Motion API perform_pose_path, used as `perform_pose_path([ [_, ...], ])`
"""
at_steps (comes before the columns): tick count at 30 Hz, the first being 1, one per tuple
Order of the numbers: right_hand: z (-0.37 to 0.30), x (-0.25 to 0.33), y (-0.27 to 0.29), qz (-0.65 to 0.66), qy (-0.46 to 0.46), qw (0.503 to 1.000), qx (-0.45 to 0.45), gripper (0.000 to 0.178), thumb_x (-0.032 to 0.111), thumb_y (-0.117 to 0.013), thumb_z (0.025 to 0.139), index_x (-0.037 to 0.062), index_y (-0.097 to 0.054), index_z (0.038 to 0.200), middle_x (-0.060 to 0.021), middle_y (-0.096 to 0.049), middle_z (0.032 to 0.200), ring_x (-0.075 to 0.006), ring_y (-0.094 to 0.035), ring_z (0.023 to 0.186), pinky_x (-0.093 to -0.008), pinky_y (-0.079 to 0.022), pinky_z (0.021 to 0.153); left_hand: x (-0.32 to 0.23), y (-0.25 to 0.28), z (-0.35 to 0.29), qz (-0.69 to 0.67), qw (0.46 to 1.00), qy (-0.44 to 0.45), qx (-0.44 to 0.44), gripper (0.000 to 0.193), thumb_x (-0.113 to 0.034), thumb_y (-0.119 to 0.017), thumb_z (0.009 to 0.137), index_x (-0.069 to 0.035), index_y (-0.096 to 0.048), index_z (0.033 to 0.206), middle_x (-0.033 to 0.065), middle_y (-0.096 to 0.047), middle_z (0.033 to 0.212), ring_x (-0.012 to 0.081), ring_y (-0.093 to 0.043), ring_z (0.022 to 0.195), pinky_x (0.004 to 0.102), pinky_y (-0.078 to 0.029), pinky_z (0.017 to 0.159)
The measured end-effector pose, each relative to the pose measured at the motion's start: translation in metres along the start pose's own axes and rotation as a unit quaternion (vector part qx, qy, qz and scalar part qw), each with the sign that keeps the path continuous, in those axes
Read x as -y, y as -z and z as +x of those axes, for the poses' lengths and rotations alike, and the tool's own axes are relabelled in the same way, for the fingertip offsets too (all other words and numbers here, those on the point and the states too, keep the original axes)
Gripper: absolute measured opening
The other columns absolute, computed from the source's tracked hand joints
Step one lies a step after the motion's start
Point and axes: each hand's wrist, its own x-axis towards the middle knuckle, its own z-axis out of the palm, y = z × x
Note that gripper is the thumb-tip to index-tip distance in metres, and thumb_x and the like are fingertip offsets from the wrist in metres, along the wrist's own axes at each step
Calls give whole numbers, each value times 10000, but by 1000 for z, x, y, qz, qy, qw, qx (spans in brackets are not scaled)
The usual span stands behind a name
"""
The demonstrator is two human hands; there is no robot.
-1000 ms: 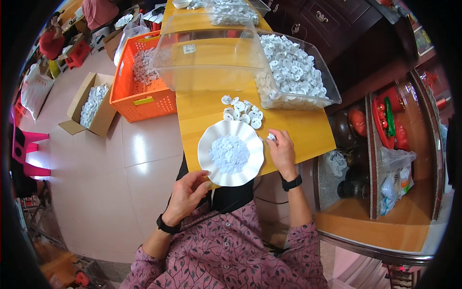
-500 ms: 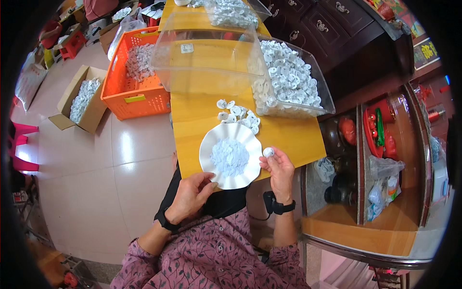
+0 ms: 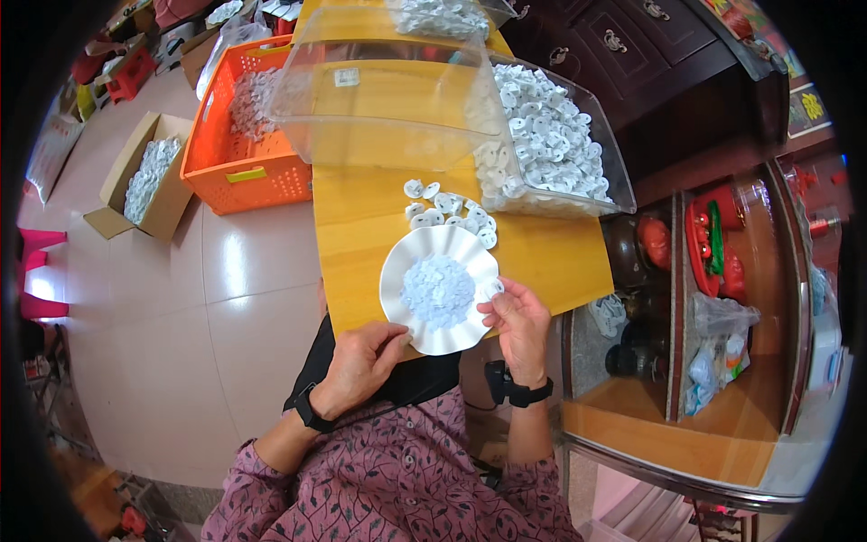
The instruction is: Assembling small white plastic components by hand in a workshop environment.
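A white plate (image 3: 393,271) with a wavy rim sits at the table's near edge, holding a heap of small, thin, pale bluish flakes (image 3: 438,291). My left hand (image 3: 363,361) is at its lower left rim, thumb and forefinger closed together; whatever is between the tips is too small to tell. Over the right rim, my right hand (image 3: 518,323) pinches a small round white plastic piece (image 3: 492,290), partly covered by the fingers. Several similar round white pieces (image 3: 449,215) lie loose just beyond the plate.
A clear bin full of white pieces (image 3: 551,135) stands at the table's right, beside an apparently empty clear bin (image 3: 379,108). Left of the table are an orange crate (image 3: 262,185) and a cardboard box (image 3: 172,203) with pieces. Shelves (image 3: 677,397) stand at right.
My right hand has brought the round white piece left, from beside the plate to over its right rim. My left fingertips have shifted slightly right along the near rim.
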Motion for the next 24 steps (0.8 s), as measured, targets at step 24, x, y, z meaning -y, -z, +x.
perform_pose_path([
  [24, -43, -1, -67, -89, -75, 980, 163, 255, 57, -609, 957, -58, -581, 1182, -108, -692, 902, -133, -675, 703, -204, -515, 556, -8, 12, 13, -237, 968, 34, 76, 322, 18, -644, 911, -7, -617, 1231, 56, -606, 1112, 120, -608, 998, 250, -511, 880],
])
